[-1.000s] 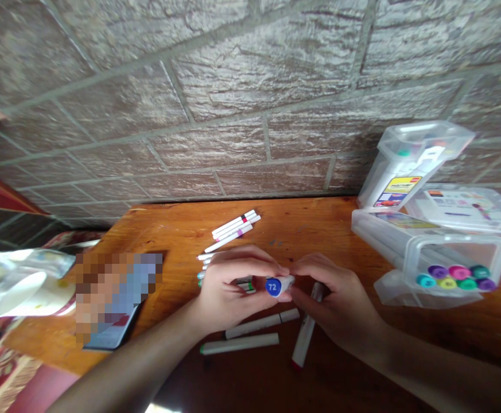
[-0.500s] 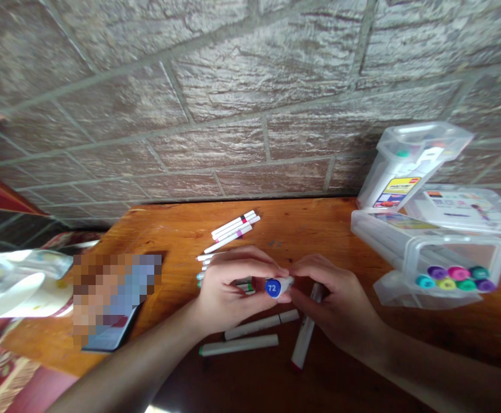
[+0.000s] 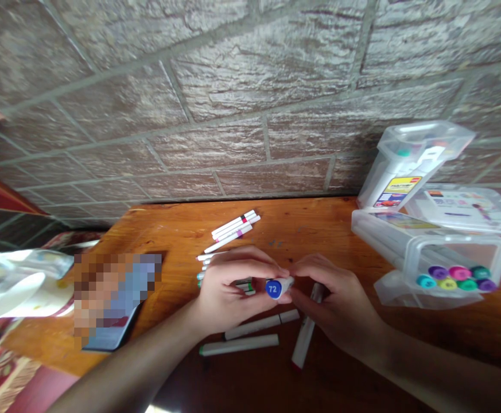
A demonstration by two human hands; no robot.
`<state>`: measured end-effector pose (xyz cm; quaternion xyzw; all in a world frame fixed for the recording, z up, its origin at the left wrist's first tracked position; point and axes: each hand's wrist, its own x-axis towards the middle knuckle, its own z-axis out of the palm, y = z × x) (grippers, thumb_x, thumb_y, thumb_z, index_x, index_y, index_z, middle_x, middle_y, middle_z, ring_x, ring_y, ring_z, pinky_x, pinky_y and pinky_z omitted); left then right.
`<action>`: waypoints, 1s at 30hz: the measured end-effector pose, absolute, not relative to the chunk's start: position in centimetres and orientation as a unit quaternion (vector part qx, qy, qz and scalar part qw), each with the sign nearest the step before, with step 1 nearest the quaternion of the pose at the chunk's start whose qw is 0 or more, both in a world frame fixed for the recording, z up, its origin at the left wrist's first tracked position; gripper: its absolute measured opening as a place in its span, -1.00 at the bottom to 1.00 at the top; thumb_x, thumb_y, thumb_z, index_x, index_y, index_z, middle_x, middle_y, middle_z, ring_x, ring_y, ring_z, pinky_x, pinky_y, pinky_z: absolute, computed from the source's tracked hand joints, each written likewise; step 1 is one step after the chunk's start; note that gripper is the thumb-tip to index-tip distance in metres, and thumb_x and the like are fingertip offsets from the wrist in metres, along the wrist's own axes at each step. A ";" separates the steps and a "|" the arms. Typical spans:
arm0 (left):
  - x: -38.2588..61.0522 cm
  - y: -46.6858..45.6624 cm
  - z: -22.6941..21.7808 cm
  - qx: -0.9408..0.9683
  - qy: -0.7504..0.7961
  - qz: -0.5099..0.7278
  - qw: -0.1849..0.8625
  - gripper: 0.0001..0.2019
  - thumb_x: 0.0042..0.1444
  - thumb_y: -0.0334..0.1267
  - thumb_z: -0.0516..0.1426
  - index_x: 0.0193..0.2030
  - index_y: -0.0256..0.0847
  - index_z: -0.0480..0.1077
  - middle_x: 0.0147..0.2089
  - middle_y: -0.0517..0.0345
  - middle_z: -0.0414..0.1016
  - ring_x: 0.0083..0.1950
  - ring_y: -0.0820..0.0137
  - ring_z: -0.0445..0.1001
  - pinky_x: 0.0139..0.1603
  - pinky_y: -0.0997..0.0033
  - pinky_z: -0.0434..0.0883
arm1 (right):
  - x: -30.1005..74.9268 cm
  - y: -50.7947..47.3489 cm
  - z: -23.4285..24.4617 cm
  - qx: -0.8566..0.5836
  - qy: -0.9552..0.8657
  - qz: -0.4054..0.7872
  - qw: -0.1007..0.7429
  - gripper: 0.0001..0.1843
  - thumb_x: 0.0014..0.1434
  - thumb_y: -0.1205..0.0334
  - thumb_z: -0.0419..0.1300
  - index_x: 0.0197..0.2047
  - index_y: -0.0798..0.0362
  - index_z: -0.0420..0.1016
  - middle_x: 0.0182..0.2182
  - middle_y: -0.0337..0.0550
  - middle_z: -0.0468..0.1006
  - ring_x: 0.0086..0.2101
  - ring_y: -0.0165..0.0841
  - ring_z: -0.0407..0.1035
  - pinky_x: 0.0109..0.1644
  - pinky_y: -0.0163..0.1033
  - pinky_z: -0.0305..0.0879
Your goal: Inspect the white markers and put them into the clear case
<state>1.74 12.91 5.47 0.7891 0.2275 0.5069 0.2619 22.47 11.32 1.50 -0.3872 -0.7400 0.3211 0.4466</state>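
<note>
Between my two hands is a white marker [image 3: 273, 288] with a blue end numbered 72, pointing towards me. My left hand [image 3: 235, 284] pinches it from the left with thumb and fingers. From the right, my right hand [image 3: 334, 292] closes its fingertips on the far part of the same marker. A red-ended marker [image 3: 304, 343] lies under my right hand. Below my left hand are a green-ended marker [image 3: 239, 345] and a black-banded marker [image 3: 261, 324]. Several more markers are partly hidden behind my left hand.
Slim white markers [image 3: 233, 226] lie towards the wall. At the right, an open clear case [image 3: 409, 258] holds several coloured markers, beside an upright marker case [image 3: 399, 172] and a flat clear lid [image 3: 469, 209]. On the left are a phone [image 3: 110, 332] and a white cup [image 3: 39, 295].
</note>
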 end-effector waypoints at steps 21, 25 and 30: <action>1.7 12.8 5.5 0.789 0.227 0.505 0.267 -0.70 -0.06 -0.47 0.47 -0.16 -0.25 0.63 -0.23 -0.01 0.70 -0.28 0.34 0.68 -0.25 0.45 0.63 | 22.5 11.3 1.6 -0.384 -0.743 0.317 0.447 -0.89 0.22 0.36 0.36 -0.19 -0.05 0.61 -0.29 -0.19 0.65 -0.23 -0.24 0.53 -0.14 -0.17 0.39; 1.7 12.8 5.5 0.789 0.231 0.502 0.267 -0.69 -0.08 -0.47 0.48 -0.16 -0.25 0.63 -0.23 0.00 0.70 -0.28 0.34 0.68 -0.24 0.45 0.63 | 22.5 11.2 1.6 -0.387 -0.743 0.321 0.443 -0.89 0.23 0.36 0.36 -0.19 -0.04 0.61 -0.28 -0.19 0.65 -0.23 -0.25 0.53 -0.14 -0.17 0.38; 1.7 12.8 5.5 0.789 0.228 0.505 0.263 -0.69 -0.07 -0.47 0.47 -0.15 -0.25 0.63 -0.23 0.00 0.70 -0.27 0.34 0.68 -0.24 0.45 0.63 | 22.5 11.2 1.6 -0.384 -0.742 0.323 0.445 -0.89 0.22 0.36 0.36 -0.19 -0.03 0.61 -0.28 -0.19 0.65 -0.23 -0.25 0.52 -0.13 -0.17 0.38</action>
